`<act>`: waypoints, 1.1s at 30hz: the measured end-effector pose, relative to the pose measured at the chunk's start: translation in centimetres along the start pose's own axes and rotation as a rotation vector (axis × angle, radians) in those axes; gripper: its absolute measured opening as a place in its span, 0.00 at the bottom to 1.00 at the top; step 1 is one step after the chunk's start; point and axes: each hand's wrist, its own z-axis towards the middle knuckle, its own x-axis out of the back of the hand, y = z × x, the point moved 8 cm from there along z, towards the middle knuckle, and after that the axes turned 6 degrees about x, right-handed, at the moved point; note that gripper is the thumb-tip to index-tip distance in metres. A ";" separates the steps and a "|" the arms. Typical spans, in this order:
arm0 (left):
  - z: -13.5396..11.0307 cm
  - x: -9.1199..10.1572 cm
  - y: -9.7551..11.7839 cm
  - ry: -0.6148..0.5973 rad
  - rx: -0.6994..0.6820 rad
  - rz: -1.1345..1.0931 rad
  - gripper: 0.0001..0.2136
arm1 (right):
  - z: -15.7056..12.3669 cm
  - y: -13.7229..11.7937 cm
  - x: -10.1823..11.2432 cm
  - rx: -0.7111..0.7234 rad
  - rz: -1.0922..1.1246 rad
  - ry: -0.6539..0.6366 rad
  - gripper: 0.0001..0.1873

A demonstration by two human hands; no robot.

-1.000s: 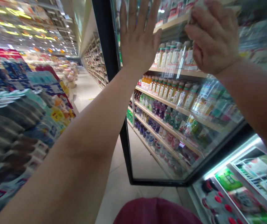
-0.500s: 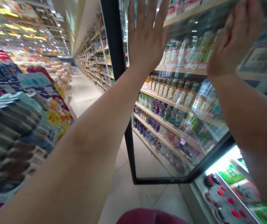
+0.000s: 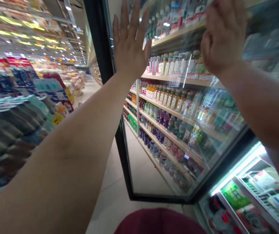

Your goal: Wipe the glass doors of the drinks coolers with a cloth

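Note:
A black-framed glass door (image 3: 162, 199) stands swung open in front of me. Against its upper left part is my left hand (image 3: 131, 53), fingers spread and nothing held. My right hand (image 3: 223, 39) is raised to the upper right part of the pane; its fingers point up, the tips are cut off by the top edge, and it looks empty. Whether the right palm presses on the glass I cannot tell. Through the pane show shelves of bottled drinks, with a row of yellowish bottles (image 3: 172, 98) at mid height.
At lower right a lit cooler (image 3: 237, 169) holds green packs (image 3: 235, 195) and bottles with red caps (image 3: 224, 218). Packed bottles (image 3: 19, 113) are stacked on the left. An aisle (image 3: 90, 86) runs back beside them. Something dark red (image 3: 159, 222) shows at the bottom edge.
Both hands and the door have shifted left and slightly down in view. More of the lit cooler shows at lower right, and more drink shelves show through the glass.

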 end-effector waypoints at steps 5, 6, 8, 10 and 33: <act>0.0 0.7 0.4 -0.084 0.041 0.104 0.31 | -0.3 0.0 1.4 -0.015 0.033 0.139 0.27; 0.0 0.8 0.4 -0.070 0.041 0.128 0.31 | -0.8 1.3 1.9 -0.146 0.020 0.223 0.28; 0.0 0.7 0.4 -0.040 0.024 0.173 0.30 | -1.4 1.7 1.7 -0.193 0.025 0.253 0.29; -0.1 0.5 0.2 -0.024 0.004 0.206 0.30 | -1.3 -1.1 0.3 0.093 0.076 0.085 0.29; 0.0 0.5 -0.3 -0.161 0.201 0.110 0.46 | -3.2 -2.0 0.3 -0.071 0.156 0.241 0.28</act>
